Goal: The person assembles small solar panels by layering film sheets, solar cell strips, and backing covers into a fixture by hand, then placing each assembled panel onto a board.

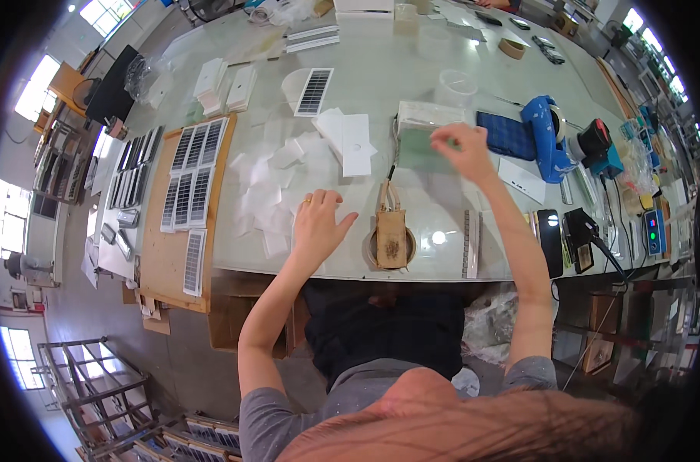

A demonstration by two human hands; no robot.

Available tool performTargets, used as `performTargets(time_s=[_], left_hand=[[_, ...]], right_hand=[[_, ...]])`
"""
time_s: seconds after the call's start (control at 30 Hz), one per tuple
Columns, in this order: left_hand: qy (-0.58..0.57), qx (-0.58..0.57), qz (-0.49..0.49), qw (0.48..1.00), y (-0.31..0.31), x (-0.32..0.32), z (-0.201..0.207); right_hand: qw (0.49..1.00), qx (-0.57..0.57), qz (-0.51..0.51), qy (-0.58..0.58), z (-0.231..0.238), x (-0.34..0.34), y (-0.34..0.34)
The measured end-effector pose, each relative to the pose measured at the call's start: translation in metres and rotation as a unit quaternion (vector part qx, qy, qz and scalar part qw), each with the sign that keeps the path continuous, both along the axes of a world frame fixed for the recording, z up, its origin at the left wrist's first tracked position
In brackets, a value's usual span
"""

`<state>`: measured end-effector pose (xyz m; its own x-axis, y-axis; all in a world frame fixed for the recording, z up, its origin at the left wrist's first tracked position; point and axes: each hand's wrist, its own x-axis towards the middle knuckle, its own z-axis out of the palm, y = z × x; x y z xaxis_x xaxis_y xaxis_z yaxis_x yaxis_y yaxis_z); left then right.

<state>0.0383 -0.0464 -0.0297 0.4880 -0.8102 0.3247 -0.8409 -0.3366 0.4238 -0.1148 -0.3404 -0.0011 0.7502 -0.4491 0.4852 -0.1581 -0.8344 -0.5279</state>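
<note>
My left hand [319, 223] hovers over the table by a spread of thin white sheets [269, 192], thumb and fingers apart, nothing in it. Over a green pad [427, 150] my right hand [467, 152] has thumb and fingertips drawn together in a pinch; anything between them is too small to make out. Just behind the pad lies a flat white box [431, 114]. Between my hands, near the front edge, a tan block with dark scorch-like marks [391, 239] rests on a round dish, with a cord leading away from it. White cards [356, 146] lie farther left.
A wooden board [151, 254] at the left carries several dark gridded panels [196, 177]. On the right are a blue tape dispenser [546, 138], a folded blue cloth [506, 135], a metal ruler [472, 244] and a phone [550, 242]. A clear round tub [456, 87] stands farther back.
</note>
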Motion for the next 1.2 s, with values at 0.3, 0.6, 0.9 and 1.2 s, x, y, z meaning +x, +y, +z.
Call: performTargets(time_s=[0.3,0.6,0.9,1.2], left_hand=[[0.004,0.031,0.139,0.990,0.018,0.037,0.006],[0.166,-0.011,0.148,0.975,0.033,0.050,0.012],[0.609,-0.234,0.021,0.757,0.023,-0.068,0.041],[0.469,-0.083,-0.058,0.878,0.054,-0.120,-0.012]], right_hand=[[0.875,0.476,0.039,-0.074,0.001,-0.027,0.054],[0.856,0.516,0.033,0.015,-0.033,-0.031,0.129],[0.976,0.211,0.045,0.030,-0.008,-0.030,0.135],[0.970,0.204,0.049,0.126,-0.025,-0.028,0.118]])
